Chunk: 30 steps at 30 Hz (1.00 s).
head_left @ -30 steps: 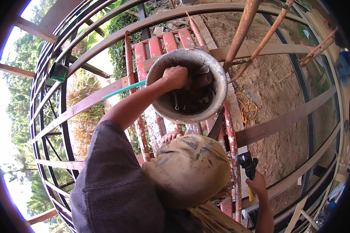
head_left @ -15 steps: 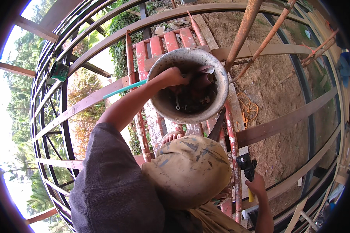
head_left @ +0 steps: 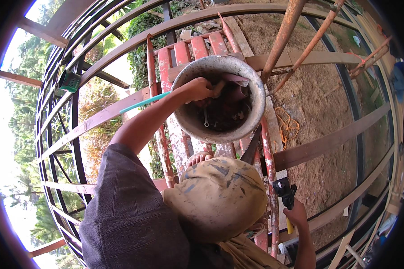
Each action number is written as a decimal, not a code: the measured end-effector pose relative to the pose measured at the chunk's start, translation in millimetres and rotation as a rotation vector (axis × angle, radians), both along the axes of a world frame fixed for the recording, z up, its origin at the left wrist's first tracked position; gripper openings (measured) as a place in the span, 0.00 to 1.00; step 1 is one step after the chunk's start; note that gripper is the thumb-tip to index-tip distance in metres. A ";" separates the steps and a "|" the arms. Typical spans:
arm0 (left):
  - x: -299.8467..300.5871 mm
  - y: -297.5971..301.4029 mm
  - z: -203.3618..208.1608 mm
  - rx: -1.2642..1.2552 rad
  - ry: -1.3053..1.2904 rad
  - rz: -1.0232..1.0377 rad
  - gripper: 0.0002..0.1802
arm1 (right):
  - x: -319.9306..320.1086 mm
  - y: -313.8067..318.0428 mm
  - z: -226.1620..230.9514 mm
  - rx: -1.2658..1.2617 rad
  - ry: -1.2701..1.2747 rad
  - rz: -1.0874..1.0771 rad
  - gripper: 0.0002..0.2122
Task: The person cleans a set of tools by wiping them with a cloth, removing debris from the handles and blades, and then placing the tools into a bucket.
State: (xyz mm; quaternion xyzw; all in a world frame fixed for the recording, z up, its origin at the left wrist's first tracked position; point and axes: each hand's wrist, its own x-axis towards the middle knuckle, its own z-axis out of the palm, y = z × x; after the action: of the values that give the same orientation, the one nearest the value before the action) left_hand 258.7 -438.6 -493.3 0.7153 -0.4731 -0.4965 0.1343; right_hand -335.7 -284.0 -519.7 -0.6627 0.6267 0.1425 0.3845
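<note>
My left hand (head_left: 197, 89) reaches over the rim into a worn, grey-white bucket (head_left: 254, 117). Its fingers are curled near a short tan piece (head_left: 218, 88), and what they grip is partly hidden. Inside the bucket lie a small metal wrench (head_left: 206, 117), a reddish-brown tube-like piece (head_left: 239, 93) and dark clutter too shadowed to make out. Low on the right, my right hand (head_left: 297, 213) is closed around a tool with a black head (head_left: 285, 192) and a yellow handle (head_left: 290, 226).
The bucket stands on a red, paint-flaked slatted platform (head_left: 180, 54). A turquoise rod (head_left: 144, 102) sticks out beside its rim, and a saw blade (head_left: 252, 145) shows below. My bent knee (head_left: 220, 197) is close. Rusty poles (head_left: 283, 40), wooden beams (head_left: 312, 152) and orange cord (head_left: 288, 125) surround the platform.
My left hand has risen slightly inside the bucket, and the tan piece by its fingers shows more plainly. The right hand keeps its place with the tool.
</note>
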 end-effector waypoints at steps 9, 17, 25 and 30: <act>8.1 8.0 4.0 -0.057 -0.137 -0.090 0.22 | -1.4 1.4 -0.8 0.023 0.027 0.014 0.22; -16.6 29.7 26.9 -0.273 -0.783 -0.255 0.11 | -3.4 1.2 -4.5 0.005 -0.006 0.022 0.21; -19.7 31.1 38.9 -0.210 -0.795 -0.463 0.11 | 1.2 0.0 1.3 0.012 -0.005 0.015 0.20; -13.8 25.5 37.2 -0.164 -0.797 -0.486 0.12 | 1.1 0.0 3.1 0.024 0.016 0.015 0.19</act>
State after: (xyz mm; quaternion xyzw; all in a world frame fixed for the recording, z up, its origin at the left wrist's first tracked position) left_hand 245.0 -413.0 -456.1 0.7055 -0.6793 -0.1613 -0.1217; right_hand -334.6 -283.9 -516.5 -0.6614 0.6230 0.1583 0.3864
